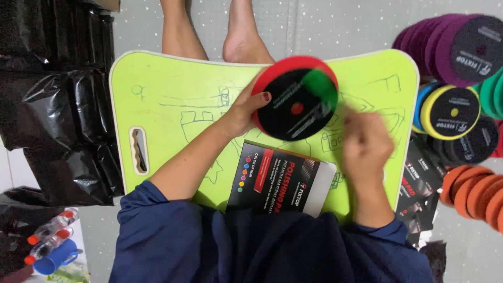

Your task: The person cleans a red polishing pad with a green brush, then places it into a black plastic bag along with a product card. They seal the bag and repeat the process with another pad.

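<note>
At far left, black plastic bags (63, 105) are lying heaped on the floor, with a few small bottles (50, 238) with orange caps and a blue cup (52, 258) below them. A lime-green lap table (157, 99), scribbled with pen drawings and cut with a handle slot (139, 150), is spanning the middle of the view over the person's bare feet (243, 36).

The left hand (243, 112) is grasping a round pad (293, 99) by its left edge, thumb pressing on the black face; the pad (red foam rim, black backing, a green smear of motion blur at its upper right) is being held just above the table's centre. Below it, a flat dark box (280, 181) with a row of coloured dots is lying on the table's near edge, against the blue sleeves (209, 246).

The right hand (367, 144) is blurring with movement just right of the pad, fingers curled; whether it is holding anything cannot be told.

At right, stacks of pads are lying on the floor: purple (445, 44), yellow-rimmed (449, 111), green (492, 94), and orange (474, 194).
</note>
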